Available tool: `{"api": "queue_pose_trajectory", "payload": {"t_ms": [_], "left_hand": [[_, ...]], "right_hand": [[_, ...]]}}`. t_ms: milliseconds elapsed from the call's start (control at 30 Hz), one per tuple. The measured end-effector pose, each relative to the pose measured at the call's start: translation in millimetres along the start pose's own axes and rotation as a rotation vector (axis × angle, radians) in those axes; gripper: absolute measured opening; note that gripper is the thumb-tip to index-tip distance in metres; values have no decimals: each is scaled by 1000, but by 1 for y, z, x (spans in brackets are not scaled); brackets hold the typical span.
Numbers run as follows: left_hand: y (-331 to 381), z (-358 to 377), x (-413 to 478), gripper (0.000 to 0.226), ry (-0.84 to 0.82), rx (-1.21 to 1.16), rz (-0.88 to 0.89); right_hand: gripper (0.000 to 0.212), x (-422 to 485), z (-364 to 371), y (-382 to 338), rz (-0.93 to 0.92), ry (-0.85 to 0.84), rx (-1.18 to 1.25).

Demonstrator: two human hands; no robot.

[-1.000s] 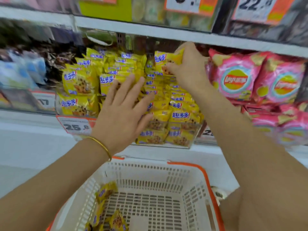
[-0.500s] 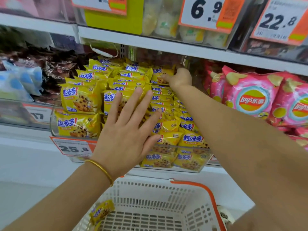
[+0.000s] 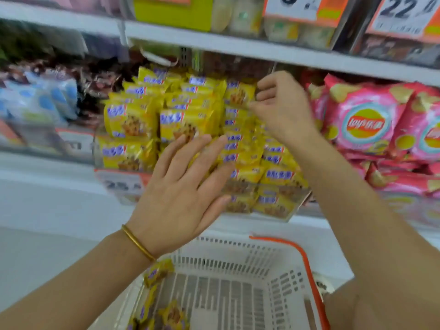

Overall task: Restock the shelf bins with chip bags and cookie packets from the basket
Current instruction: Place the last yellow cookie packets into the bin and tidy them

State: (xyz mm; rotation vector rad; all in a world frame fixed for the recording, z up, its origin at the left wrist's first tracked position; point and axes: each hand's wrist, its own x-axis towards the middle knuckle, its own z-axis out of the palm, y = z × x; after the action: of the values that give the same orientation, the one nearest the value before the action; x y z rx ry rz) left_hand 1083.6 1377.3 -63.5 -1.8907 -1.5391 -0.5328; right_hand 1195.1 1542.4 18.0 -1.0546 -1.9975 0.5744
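2 hands are up at the shelf. The left hand [image 3: 181, 194], with 1 gold bangle [image 3: 138, 244] at the wrist, is flat, its fingers straight and spread wide, in front of the yellow cookie packets [image 3: 188, 120] that fill 1 clear bin [image 3: 296, 207]. Blur hides whether the fingertips touch them. The right hand [image 3: 283, 108] is at the top rear of the same pile, fingers curled, their tips at the edge of the topmost packet [image 3: 239, 92]. Whether it pinches that packet cannot be told. The packets in the bin are stacked in several rows, too many and too smeared to count. Each is yellow with a blue-and-white label and pictured chocolate-chip cookies. Just right of the bin lie pink chip bags [image 3: 364, 122], 2 faces plain, others cut off by the edge. Below, 1 white basket [image 3: 307, 256] with an orange rim holds at least 3 loose packets [image 3: 158, 271], partly hidden by the left forearm and the bottom edge.
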Motion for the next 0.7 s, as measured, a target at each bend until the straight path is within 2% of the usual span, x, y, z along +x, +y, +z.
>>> {"api": "queue_pose_trajectory", "payload": {"t_ms": [100, 200, 300, 367, 433, 567, 600, 700], "left_hand": [[13, -21, -34, 38, -46, -31, -25], [20, -28, -77, 37, -214, -33, -59], [20, -19, -129, 37, -474, 9, -68], [20, -13, -162, 40, -640, 3, -85], [23, -11, -190, 43, -788, -22, -113], [32, -10, -216, 46, -963, -98, -122], [32, -10, -219, 47, -992, -117, -122], [29, -6, -227, 49, -1064, -150, -94]], "right_hand": [[19, -97, -22, -9, -121, -184, 187], [19, -168, 4, 8, -50, -428, 252], [9, -215, 81, 54, 66, -838, 4], [15, -247, 138, 95, 124, -1121, -179], [23, -282, 178, 126, 200, -1304, -258], [61, -345, 217, 149, 429, -1503, -127], [64, -358, 221, 147, 503, -1534, -72], [35, -383, 223, 145, 575, -1504, -44]]}}
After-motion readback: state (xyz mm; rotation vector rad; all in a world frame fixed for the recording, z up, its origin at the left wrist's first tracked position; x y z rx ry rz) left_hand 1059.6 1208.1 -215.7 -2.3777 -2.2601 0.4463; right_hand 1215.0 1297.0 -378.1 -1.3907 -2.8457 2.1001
